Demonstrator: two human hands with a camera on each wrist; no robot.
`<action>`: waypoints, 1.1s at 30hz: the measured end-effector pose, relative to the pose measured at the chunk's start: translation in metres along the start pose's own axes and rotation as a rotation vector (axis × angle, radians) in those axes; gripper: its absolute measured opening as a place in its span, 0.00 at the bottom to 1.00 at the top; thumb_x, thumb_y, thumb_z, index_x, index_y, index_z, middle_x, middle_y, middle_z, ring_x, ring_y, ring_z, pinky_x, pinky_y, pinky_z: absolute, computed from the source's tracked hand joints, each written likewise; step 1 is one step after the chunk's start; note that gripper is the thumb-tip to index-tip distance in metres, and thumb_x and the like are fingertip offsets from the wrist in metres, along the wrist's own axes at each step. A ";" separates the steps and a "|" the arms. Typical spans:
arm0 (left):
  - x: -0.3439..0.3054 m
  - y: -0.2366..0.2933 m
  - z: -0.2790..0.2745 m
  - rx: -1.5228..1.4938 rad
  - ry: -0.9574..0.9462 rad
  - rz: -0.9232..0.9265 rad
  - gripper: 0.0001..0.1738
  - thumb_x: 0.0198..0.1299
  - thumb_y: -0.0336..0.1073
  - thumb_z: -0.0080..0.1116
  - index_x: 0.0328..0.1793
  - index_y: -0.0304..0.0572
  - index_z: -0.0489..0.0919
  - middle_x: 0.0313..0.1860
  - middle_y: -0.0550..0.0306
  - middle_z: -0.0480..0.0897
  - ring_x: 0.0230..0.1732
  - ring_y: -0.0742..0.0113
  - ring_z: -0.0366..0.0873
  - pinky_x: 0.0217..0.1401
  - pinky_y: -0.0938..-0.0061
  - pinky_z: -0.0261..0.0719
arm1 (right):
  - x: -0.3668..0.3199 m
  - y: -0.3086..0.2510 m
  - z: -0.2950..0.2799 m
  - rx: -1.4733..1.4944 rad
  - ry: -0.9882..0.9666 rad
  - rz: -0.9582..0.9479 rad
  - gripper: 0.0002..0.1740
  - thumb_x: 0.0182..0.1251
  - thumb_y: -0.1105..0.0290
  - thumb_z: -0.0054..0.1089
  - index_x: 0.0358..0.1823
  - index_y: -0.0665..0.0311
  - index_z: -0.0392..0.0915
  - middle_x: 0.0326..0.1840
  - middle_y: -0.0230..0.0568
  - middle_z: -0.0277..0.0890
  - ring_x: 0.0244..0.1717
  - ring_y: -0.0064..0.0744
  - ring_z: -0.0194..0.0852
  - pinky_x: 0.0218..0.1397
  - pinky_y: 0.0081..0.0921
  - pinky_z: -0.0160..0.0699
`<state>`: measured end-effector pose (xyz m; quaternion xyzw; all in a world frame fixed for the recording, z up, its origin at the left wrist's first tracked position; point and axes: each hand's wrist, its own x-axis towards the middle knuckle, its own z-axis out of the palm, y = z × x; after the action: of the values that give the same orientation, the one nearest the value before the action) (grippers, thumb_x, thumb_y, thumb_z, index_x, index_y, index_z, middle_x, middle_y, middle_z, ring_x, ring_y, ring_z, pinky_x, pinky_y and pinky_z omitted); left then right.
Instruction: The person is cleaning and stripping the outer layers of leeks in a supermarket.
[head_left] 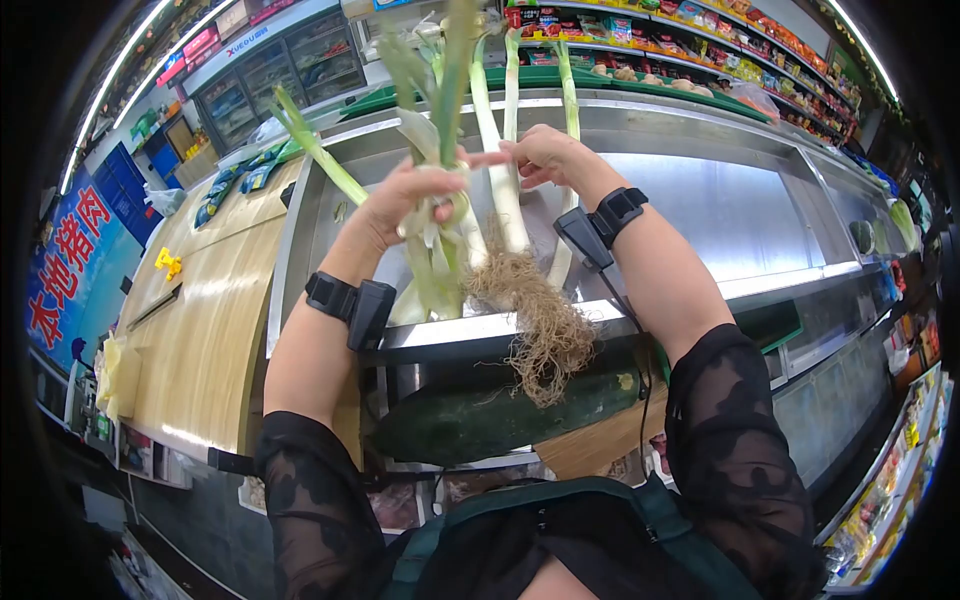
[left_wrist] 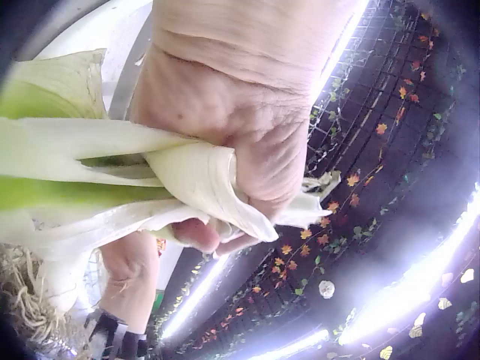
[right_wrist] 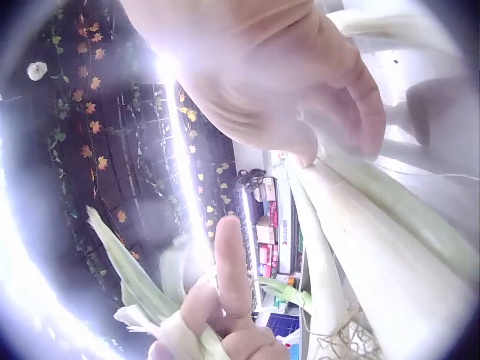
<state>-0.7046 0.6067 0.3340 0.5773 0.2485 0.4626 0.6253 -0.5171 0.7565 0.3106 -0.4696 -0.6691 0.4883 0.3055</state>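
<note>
In the head view my left hand [head_left: 415, 200] has its fingers curled round loose, peeled leek leaves [head_left: 435, 265]; its index finger points toward the other hand. The left wrist view shows the left hand [left_wrist: 232, 142] gripping the pale leaves [left_wrist: 199, 180]. My right hand [head_left: 550, 158] is beside the upright white leek stalks [head_left: 503, 200], and in the right wrist view the right hand [right_wrist: 300, 90] has thumb and fingers bent at a stalk [right_wrist: 382, 255]. Brown tangled roots [head_left: 540, 320] hang over the tray's front edge.
The stalks stand in a metal tray [head_left: 700, 290]. Another leek [head_left: 330, 165] leans at its left, by a wooden board [head_left: 200, 330]. A large dark green melon [head_left: 470, 415] lies below the tray's edge. Stocked shelves [head_left: 700, 50] stand behind.
</note>
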 end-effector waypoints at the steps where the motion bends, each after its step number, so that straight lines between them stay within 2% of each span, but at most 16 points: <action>1: 0.000 -0.003 0.001 0.002 -0.001 -0.001 0.14 0.54 0.28 0.59 0.46 0.37 0.70 0.61 0.37 0.73 0.21 0.82 0.71 0.21 0.88 0.73 | 0.003 0.001 0.004 0.036 -0.030 -0.002 0.17 0.64 0.66 0.60 0.38 0.78 0.76 0.31 0.50 0.78 0.26 0.37 0.81 0.25 0.32 0.84; 3: 0.001 -0.008 0.004 0.109 -0.005 -0.157 0.17 0.53 0.28 0.60 0.50 0.38 0.70 0.50 0.42 0.78 0.19 0.79 0.74 0.20 0.86 0.73 | 0.004 -0.003 0.004 0.070 -0.062 -0.004 0.17 0.65 0.64 0.60 0.38 0.77 0.76 0.31 0.49 0.78 0.26 0.37 0.81 0.24 0.33 0.84; 4: 0.003 -0.010 0.005 0.110 -0.025 -0.185 0.14 0.54 0.28 0.59 0.46 0.38 0.70 0.55 0.36 0.76 0.19 0.79 0.73 0.20 0.86 0.73 | 0.001 -0.007 0.002 -0.014 -0.043 -0.069 0.19 0.65 0.62 0.59 0.38 0.77 0.76 0.30 0.48 0.78 0.26 0.37 0.81 0.24 0.33 0.83; 6: 0.004 -0.006 0.007 0.103 0.017 -0.201 0.12 0.55 0.29 0.58 0.45 0.38 0.70 0.57 0.34 0.75 0.18 0.80 0.73 0.19 0.87 0.73 | -0.002 -0.018 -0.006 -0.233 0.053 -0.149 0.22 0.68 0.58 0.55 0.39 0.77 0.77 0.30 0.49 0.79 0.26 0.37 0.81 0.25 0.31 0.83; 7: 0.004 -0.004 0.007 0.095 0.054 -0.216 0.11 0.55 0.29 0.58 0.43 0.38 0.71 0.59 0.32 0.74 0.18 0.81 0.73 0.19 0.88 0.73 | -0.017 -0.029 -0.010 -0.194 0.151 -0.178 0.22 0.68 0.58 0.53 0.38 0.76 0.76 0.29 0.48 0.78 0.26 0.37 0.81 0.25 0.30 0.82; 9: 0.005 -0.003 0.003 0.086 0.050 -0.220 0.11 0.56 0.29 0.58 0.43 0.38 0.70 0.57 0.33 0.75 0.18 0.83 0.72 0.18 0.91 0.73 | -0.011 -0.029 -0.025 -0.071 0.336 -0.265 0.19 0.67 0.57 0.54 0.38 0.69 0.74 0.25 0.34 0.72 0.22 0.27 0.73 0.23 0.28 0.76; 11: 0.004 0.000 0.004 0.070 0.051 -0.240 0.14 0.56 0.30 0.59 0.45 0.37 0.69 0.53 0.40 0.80 0.19 0.84 0.73 0.21 0.90 0.75 | -0.014 -0.032 -0.040 0.102 0.396 -0.391 0.17 0.68 0.57 0.53 0.38 0.67 0.74 0.23 0.31 0.69 0.22 0.25 0.70 0.22 0.27 0.74; 13: 0.004 0.001 0.004 0.100 0.075 -0.197 0.13 0.56 0.30 0.60 0.45 0.37 0.70 0.48 0.43 0.81 0.20 0.83 0.73 0.21 0.90 0.74 | -0.017 -0.035 -0.052 0.150 0.394 -0.453 0.15 0.69 0.58 0.53 0.38 0.66 0.74 0.23 0.29 0.66 0.22 0.22 0.68 0.21 0.24 0.72; 15: 0.003 0.004 0.001 0.130 0.104 -0.152 0.13 0.56 0.31 0.60 0.44 0.37 0.70 0.44 0.45 0.82 0.20 0.82 0.73 0.20 0.89 0.72 | -0.014 -0.039 -0.062 0.220 0.443 -0.623 0.14 0.70 0.60 0.52 0.38 0.65 0.74 0.25 0.28 0.65 0.23 0.19 0.67 0.21 0.24 0.71; 17: 0.002 0.004 -0.007 0.041 0.229 -0.120 0.15 0.54 0.29 0.61 0.45 0.37 0.69 0.41 0.47 0.81 0.18 0.81 0.73 0.19 0.88 0.73 | -0.036 -0.052 -0.058 0.550 0.324 -0.656 0.14 0.73 0.60 0.49 0.43 0.66 0.73 0.26 0.28 0.65 0.23 0.18 0.64 0.19 0.20 0.66; 18: 0.002 0.004 -0.014 0.019 0.257 -0.104 0.15 0.54 0.29 0.62 0.45 0.37 0.69 0.35 0.54 0.78 0.19 0.79 0.74 0.19 0.87 0.73 | -0.043 -0.057 -0.059 0.607 0.279 -0.690 0.15 0.72 0.60 0.49 0.44 0.66 0.72 0.25 0.29 0.66 0.21 0.19 0.65 0.17 0.20 0.65; 21: 0.003 0.004 -0.023 -0.038 0.296 -0.038 0.15 0.54 0.29 0.62 0.44 0.36 0.70 0.32 0.57 0.78 0.20 0.80 0.74 0.18 0.89 0.72 | -0.059 -0.066 -0.076 0.669 0.171 -0.830 0.15 0.73 0.61 0.48 0.45 0.68 0.71 0.21 0.31 0.66 0.15 0.21 0.63 0.15 0.19 0.64; 25: 0.007 0.002 -0.029 -0.055 0.389 -0.069 0.11 0.54 0.29 0.64 0.38 0.36 0.72 0.26 0.61 0.77 0.18 0.82 0.75 0.16 0.91 0.72 | -0.078 -0.075 -0.077 0.543 0.160 -0.855 0.15 0.74 0.62 0.47 0.46 0.68 0.72 0.20 0.31 0.66 0.12 0.20 0.61 0.14 0.18 0.61; 29: 0.007 0.007 -0.039 -0.198 0.414 0.022 0.09 0.55 0.29 0.64 0.35 0.36 0.73 0.26 0.60 0.77 0.17 0.82 0.75 0.16 0.90 0.73 | -0.075 -0.073 -0.026 0.356 0.054 -0.695 0.13 0.71 0.63 0.51 0.44 0.66 0.74 0.18 0.30 0.67 0.11 0.17 0.62 0.11 0.16 0.57; 32: 0.000 0.017 -0.058 -0.315 0.403 0.235 0.09 0.56 0.30 0.64 0.38 0.36 0.74 0.28 0.59 0.79 0.20 0.79 0.75 0.19 0.88 0.74 | -0.079 -0.066 0.015 0.176 -0.067 -0.608 0.11 0.71 0.64 0.52 0.38 0.66 0.72 0.16 0.27 0.66 0.11 0.14 0.59 0.12 0.14 0.54; 33: -0.003 0.022 -0.061 -0.310 0.428 0.261 0.09 0.56 0.30 0.64 0.38 0.36 0.74 0.28 0.59 0.79 0.20 0.79 0.75 0.19 0.88 0.74 | -0.076 -0.061 0.024 0.110 -0.108 -0.615 0.12 0.70 0.64 0.53 0.40 0.67 0.73 0.15 0.26 0.66 0.11 0.13 0.59 0.13 0.14 0.55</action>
<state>-0.7634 0.6322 0.3419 0.3911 0.2245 0.6830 0.5745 -0.5299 0.6720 0.3634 -0.2016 -0.7676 0.4327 0.4277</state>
